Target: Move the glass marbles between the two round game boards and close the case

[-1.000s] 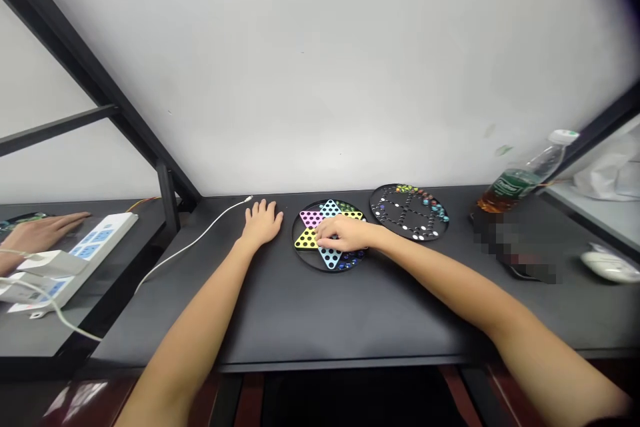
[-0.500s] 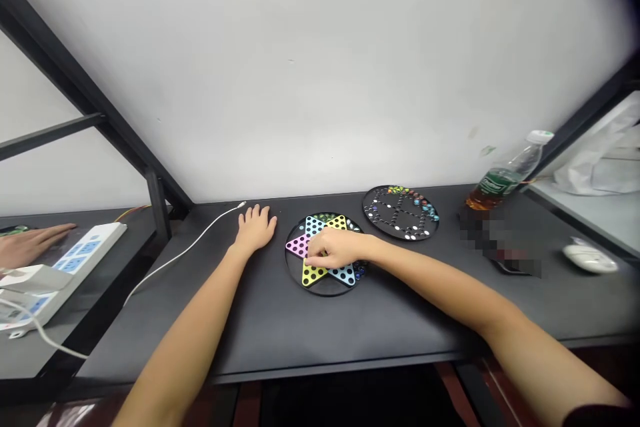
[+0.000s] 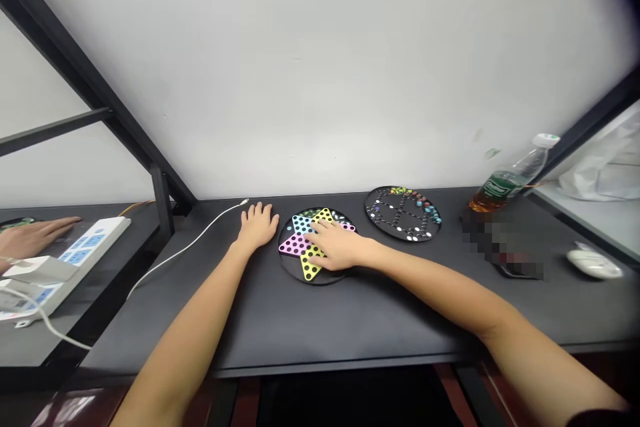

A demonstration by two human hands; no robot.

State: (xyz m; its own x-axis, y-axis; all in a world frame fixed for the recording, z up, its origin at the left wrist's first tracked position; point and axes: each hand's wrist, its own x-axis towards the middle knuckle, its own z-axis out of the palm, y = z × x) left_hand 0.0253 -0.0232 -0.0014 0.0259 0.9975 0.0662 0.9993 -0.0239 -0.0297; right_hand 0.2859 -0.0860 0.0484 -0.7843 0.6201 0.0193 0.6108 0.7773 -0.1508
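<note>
My left hand [image 3: 259, 225] lies palm down on the dark table with fingers spread, left of a round black Chinese checkers board [image 3: 295, 268]. That board carries a six-pointed star in pink, yellow and blue, dotted with holes. Over its right half rests my right hand [image 3: 334, 245], fingers spread across the star and holding nothing that shows. The hand hides the lower right of the star. Green and whitish marbles [image 3: 341, 217] sit along the board's far rim.
A second round black board [image 3: 403, 213] with coloured and white pieces lies to the right. Beyond it are a drink bottle [image 3: 513, 177], a blurred-out dark object and a white mouse [image 3: 594, 261]. A white cable [image 3: 187, 245] and power strip [image 3: 83, 257] lie left, near another person's hand [image 3: 35, 237].
My right hand has opened from a closed grip to spread fingers on the star. The star board has shifted slightly left and turned a little. My left hand stays put.
</note>
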